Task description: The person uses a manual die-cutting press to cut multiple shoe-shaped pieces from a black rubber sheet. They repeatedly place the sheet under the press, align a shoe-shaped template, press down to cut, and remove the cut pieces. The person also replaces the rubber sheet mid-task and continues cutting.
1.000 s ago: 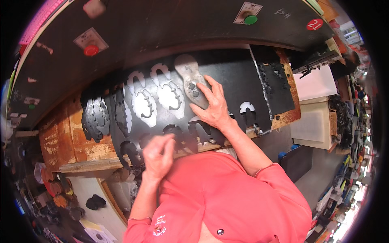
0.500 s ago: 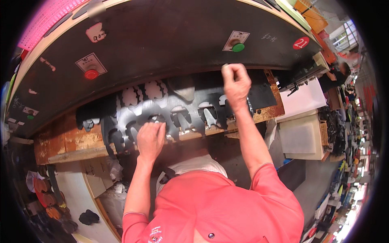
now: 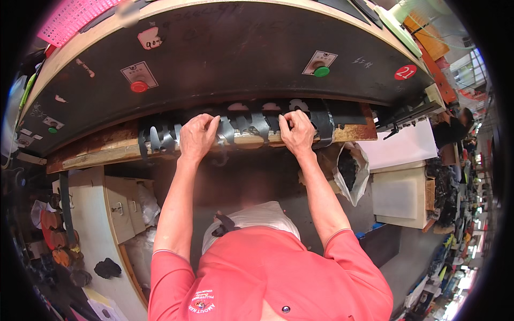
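Note:
A black sheet (image 3: pixel 259 124) with rows of cut-out holes lies across a worn wooden board (image 3: pixel 101 144), partly under a dark machine panel (image 3: pixel 230 59). Narrow strips of the sheet hang over the board's near edge. My left hand (image 3: pixel 197 136) is closed at that near edge, left of the middle, its fingers bent and pinching the sheet. Level with it on the right, my right hand (image 3: pixel 297 132) also pinches the sheet, thumb toward the left. Both hands partly cover the strips they grip. The sheet's far part is hidden beneath the panel.
The panel carries a red button (image 3: pixel 139 86) and a green button (image 3: pixel 321 71). A pink basket (image 3: pixel 75 24) stands above it. An open white sack (image 3: pixel 353 174) and a pale cabinet (image 3: pixel 399 198) are at the right. At the left is a white cabinet (image 3: pixel 88 208); a person (image 3: pixel 452 128) is at far right.
My right hand has come down from near the panel to the sheet's near edge. The sheet has shifted farther under the panel, and my left hand has moved away from me with it.

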The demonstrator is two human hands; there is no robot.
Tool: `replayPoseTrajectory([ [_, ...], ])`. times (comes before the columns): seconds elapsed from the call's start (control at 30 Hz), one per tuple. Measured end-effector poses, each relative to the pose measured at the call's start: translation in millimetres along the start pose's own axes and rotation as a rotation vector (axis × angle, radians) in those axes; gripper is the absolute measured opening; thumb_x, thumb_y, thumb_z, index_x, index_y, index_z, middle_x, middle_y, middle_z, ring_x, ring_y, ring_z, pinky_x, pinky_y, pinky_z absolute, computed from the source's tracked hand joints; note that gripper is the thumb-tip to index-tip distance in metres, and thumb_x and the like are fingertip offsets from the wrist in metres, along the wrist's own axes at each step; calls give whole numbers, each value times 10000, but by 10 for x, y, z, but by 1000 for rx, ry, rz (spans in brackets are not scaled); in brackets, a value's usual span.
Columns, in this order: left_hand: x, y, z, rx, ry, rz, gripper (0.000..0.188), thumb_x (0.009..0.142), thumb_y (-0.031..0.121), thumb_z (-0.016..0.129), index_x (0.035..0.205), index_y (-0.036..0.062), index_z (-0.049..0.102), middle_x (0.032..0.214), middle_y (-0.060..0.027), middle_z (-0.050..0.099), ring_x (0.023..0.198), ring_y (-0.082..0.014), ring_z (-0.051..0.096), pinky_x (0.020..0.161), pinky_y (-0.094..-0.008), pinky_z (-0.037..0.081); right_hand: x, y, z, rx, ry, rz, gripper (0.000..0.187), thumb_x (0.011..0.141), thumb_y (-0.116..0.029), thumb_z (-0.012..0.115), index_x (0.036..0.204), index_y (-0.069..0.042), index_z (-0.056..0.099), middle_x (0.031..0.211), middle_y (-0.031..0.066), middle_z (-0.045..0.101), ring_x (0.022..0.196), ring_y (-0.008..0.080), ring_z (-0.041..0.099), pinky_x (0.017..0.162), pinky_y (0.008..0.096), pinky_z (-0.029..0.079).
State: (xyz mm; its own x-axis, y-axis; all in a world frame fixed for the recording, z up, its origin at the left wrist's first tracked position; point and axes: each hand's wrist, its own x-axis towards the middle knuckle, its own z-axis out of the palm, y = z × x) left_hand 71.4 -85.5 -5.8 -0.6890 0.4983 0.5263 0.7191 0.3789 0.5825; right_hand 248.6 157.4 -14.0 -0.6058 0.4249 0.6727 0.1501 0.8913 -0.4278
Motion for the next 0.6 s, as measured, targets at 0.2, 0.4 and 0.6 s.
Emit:
replayPoseTrajectory([
  [0.2,-53,-9,-21,21,-72,29,229,944,255,775,844,49,758,836,-117,746,835,-324,726,768,-443,565,35,56,56,-17,-60,48,197,888,-158,800,809,-70,642,757,69,591,697,280,613,637,418,491],
  [0.4,-80,-20,-18,85,-94,93,219,929,247,795,849,45,772,835,-112,733,831,-327,700,772,-451,544,39,41,38,-23,-139,135,166,879,-174,782,816,-77,663,800,74,631,789,307,650,711,450,519],
  [0.6,-135,-38,-8,60,-134,19,219,906,229,809,818,34,765,797,-117,718,799,-331,678,756,-462,530,32,68,-24,16,-250,199,182,905,-185,756,826,-51,662,784,96,626,715,307,636,667,446,505],
])
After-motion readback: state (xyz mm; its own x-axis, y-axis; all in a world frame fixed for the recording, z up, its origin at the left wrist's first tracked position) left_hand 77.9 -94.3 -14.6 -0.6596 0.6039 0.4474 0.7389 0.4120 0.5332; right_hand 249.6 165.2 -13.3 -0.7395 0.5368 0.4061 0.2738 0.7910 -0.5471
